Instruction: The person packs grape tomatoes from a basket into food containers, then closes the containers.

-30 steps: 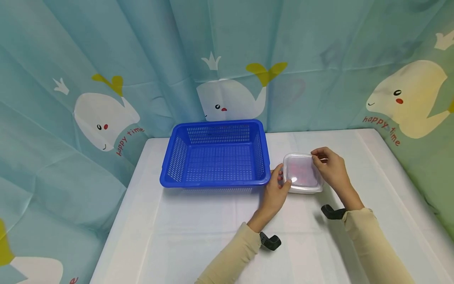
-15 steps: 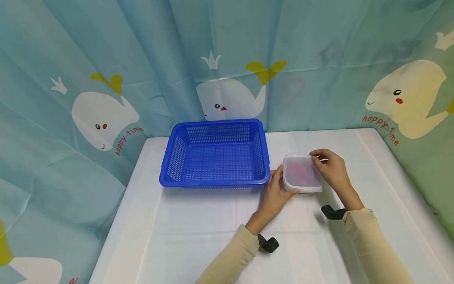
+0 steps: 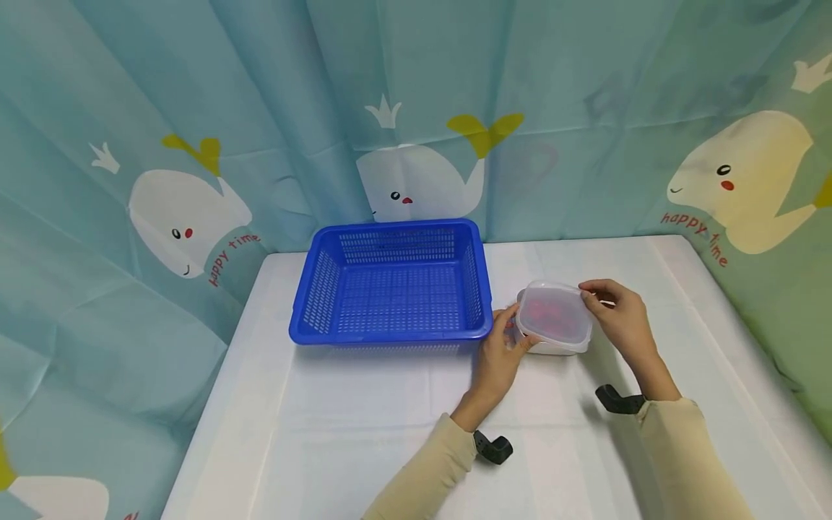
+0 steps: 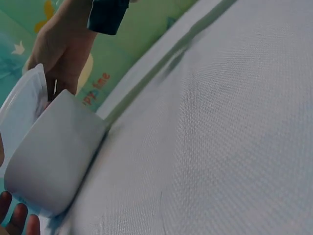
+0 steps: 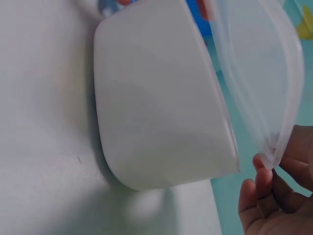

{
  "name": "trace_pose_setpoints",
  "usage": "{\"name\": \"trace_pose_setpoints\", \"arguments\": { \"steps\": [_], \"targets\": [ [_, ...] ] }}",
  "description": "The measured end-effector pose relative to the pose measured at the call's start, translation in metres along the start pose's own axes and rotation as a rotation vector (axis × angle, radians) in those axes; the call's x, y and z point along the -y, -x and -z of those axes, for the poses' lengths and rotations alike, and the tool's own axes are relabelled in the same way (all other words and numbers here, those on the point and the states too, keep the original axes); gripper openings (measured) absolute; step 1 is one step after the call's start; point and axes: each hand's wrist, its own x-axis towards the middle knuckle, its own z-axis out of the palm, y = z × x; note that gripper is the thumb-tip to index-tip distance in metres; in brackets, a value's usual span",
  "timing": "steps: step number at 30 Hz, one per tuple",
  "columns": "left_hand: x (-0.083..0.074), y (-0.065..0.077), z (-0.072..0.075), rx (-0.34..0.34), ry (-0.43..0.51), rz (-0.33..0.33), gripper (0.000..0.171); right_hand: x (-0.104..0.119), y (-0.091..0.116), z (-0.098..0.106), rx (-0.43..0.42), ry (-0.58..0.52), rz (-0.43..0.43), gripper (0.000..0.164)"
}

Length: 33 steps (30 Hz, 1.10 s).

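A white food container (image 3: pixel 557 348) stands on the table, right of the basket. Its translucent lid (image 3: pixel 556 310) sits raised and shifted off the rim, and something red shows blurred through it. My right hand (image 3: pixel 620 318) pinches the lid's far right corner between thumb and fingers; a gap between lid (image 5: pixel 266 73) and container (image 5: pixel 161 98) shows in the right wrist view. My left hand (image 3: pixel 499 359) is at the front left corner, thumb against the lid's edge. Its other fingers (image 4: pixel 18 215) hang loosely beside the container (image 4: pixel 56 152) in the left wrist view.
A blue perforated basket (image 3: pixel 396 338) stands at the back of the white-covered table (image 3: pixel 364 419), just left of my left hand. A whale-print curtain (image 3: pixel 572 180) hangs behind and along both sides.
The lid has come up off the container and tilted, with its rim now apart. My right hand has moved slightly right. My left thumb slid along the front edge and back to the corner.
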Motion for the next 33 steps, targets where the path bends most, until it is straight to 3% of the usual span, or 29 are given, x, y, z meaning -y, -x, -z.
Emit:
{"name": "trace_pose_setpoints", "arguments": {
  "steps": [8,13,26,33],
  "targets": [
    [0.002,-0.004,-0.003,-0.062,0.092,0.021,0.049,0.0,0.02,0.007,-0.023,-0.056,-0.074,0.041],
    [0.006,-0.009,-0.007,-0.133,0.131,-0.006,0.042,0.001,0.032,0.006,-0.041,-0.088,-0.114,0.044],
    [0.005,-0.018,-0.019,-0.255,0.206,-0.004,0.033,0.01,0.059,-0.015,-0.166,-0.038,-0.243,0.043],
    [0.003,-0.025,-0.022,-0.27,0.237,-0.003,0.031,0.012,0.065,-0.027,-0.235,-0.073,-0.274,0.041]
  ]
}}
